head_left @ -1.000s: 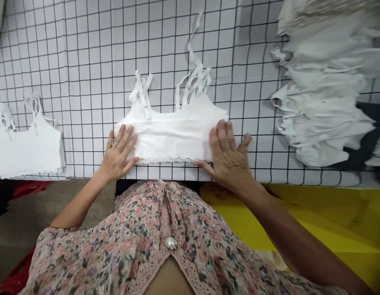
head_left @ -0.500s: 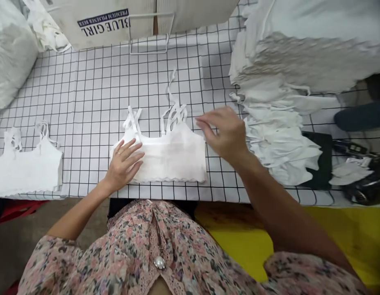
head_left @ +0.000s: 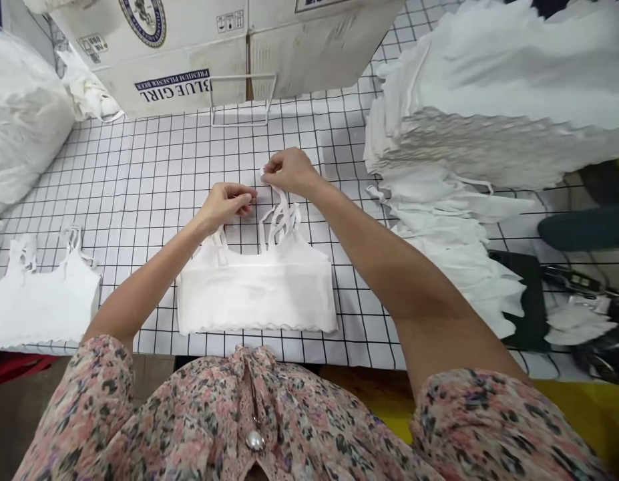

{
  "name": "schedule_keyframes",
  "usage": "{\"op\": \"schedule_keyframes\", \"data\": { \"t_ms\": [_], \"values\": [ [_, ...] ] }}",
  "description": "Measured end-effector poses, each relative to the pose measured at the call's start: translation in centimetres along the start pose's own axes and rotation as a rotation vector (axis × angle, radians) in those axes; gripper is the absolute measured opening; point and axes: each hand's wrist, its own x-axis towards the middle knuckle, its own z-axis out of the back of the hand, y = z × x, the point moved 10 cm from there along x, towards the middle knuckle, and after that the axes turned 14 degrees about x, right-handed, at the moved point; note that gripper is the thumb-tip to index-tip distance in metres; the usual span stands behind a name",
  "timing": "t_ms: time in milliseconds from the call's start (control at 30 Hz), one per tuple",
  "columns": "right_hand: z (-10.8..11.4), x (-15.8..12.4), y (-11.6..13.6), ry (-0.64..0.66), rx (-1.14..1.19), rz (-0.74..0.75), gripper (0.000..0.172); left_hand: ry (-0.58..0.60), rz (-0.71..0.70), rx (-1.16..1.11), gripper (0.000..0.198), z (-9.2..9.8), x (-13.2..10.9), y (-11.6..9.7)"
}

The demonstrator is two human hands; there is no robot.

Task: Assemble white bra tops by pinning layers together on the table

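A white bra top (head_left: pixel 256 290) with a scalloped hem lies flat on the checked cloth in front of me, straps pointing away. My right hand (head_left: pixel 293 172) is closed in a pinch on the end of its long right-hand strap (head_left: pixel 279 194), lifting it above the other straps. Close by on the left, my left hand (head_left: pixel 228 204) hovers over the neckline with thumb and fingertips drawn together. Whether anything is between those fingers is too small to make out. The left-hand straps (head_left: pixel 220 238) are partly hidden under my left hand and wrist.
Another white bra stack (head_left: pixel 43 304) lies at the left. A printed carton (head_left: pixel 183 87) with a white wire frame (head_left: pixel 239 125) before it stands at the back. Tall piles of white garments (head_left: pixel 489 143) fill the right, beside a dark pad (head_left: pixel 527 300). A plastic bag (head_left: pixel 23 120) sits back left.
My left hand has left the bra's body and moved up to the straps, its fingers closing. My right hand has moved left and away from me and taken the long strap's end.
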Motion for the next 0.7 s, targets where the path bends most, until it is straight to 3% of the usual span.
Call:
{"op": "schedule_keyframes", "data": {
  "t_ms": [100, 233, 333, 467, 533, 700],
  "values": [
    [2.4, -2.5, 1.3, -0.092, 0.181, 0.026, 0.012, 0.104, 0.072, -0.223, 0.02, -1.4, 1.3, 0.7],
    [4.6, -6.7, 5.6, -0.117, 0.088, 0.255, 0.014, 0.297, 0.148, -0.408, 0.037, -4.3, 1.0, 1.0],
    [4.7, -10.3, 7.8, -0.14, 0.044, 0.411, 0.015, 0.493, 0.252, -0.519, 0.056, -7.7, -1.4, 1.3],
    [4.4, -16.4, 9.6, -0.283, 0.205, 0.663, 0.008, 0.8, 0.372, -0.618, 0.073, -12.7, -6.7, 1.5],
    [3.7, -19.2, 9.9, -0.312, 0.272, 0.732, 0.013, 0.802, 0.391, -0.698, 0.072, -13.9, -8.2, 1.6],
    [2.7, -24.2, 9.6, -0.331, 0.239, 0.695, 0.018, 0.596, 0.402, -0.776, 0.05, -14.2, -8.8, 2.2]
  ]
}}
